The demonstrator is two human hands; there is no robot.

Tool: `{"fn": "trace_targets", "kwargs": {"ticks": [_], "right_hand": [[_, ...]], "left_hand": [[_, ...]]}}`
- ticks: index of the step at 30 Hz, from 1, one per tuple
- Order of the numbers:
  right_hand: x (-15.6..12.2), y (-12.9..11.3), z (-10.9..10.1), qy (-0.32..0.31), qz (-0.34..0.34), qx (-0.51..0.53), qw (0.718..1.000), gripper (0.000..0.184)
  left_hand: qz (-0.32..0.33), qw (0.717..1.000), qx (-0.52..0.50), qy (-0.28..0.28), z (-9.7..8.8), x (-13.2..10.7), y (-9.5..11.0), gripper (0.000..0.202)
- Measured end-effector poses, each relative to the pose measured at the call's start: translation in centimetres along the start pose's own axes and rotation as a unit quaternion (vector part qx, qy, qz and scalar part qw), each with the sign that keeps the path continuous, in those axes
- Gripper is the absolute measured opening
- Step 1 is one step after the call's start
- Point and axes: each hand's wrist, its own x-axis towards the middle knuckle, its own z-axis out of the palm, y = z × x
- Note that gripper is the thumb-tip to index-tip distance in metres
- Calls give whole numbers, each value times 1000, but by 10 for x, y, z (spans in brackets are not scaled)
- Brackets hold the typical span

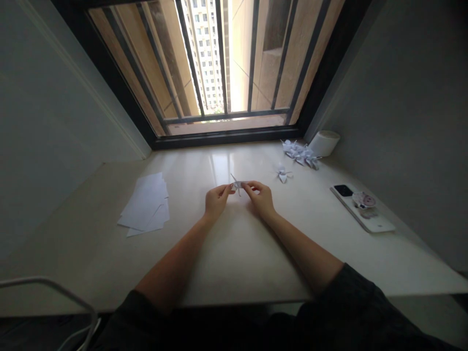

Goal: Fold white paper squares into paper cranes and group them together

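Between my two hands, above the middle of the white tabletop, is a small folded paper crane point(238, 185) with thin points sticking up and down. My left hand point(216, 199) pinches its left side with thumb and fingertips. On the other side, my right hand point(260, 196) has its fingers closed on the right part of the paper. The creases are too small to make out. A similar folded paper piece point(282, 174) rests on the table beyond my right hand, near a heap of several more folded pieces point(300, 153).
Loose white paper sheets point(144, 202) lie overlapping at the left. A white roll point(324, 143) is by the right wall, behind the heap. Nearer on the right lies a phone point(361, 208) with a round grip. A barred window point(226, 141) borders the back; a pale cable point(47, 280) curves at lower left.
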Motion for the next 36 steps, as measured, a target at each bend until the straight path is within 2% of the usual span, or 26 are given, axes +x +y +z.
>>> {"fn": "trace_targets", "kwargs": {"ticks": [3,12,18,25,28,31,36], "right_hand": [[2,3,2,-13,37,25,999,28],[-6,-8,3,-29,10,-13,999,32],[-3,-2,6,10,36,9,999,33],[-11,-12,10,6,25,2,1000,31],[-12,-12,12,-4,18,14,1000,32],[-10,-7,14,-10,41,55,998,35],[-11,-7,15,-4,62,60,996,35]], "left_hand": [[14,1000,21,9,0,-1,3,40],[68,990,122,0,-3,-6,11,34],[65,989,130,32,0,-9,14,31],[92,960,264,2,1,-11,18,41],[80,970,231,-3,0,-9,17,47],[63,982,180,2,1,-8,16,51],[85,981,176,-9,2,-8,17,48]]}}
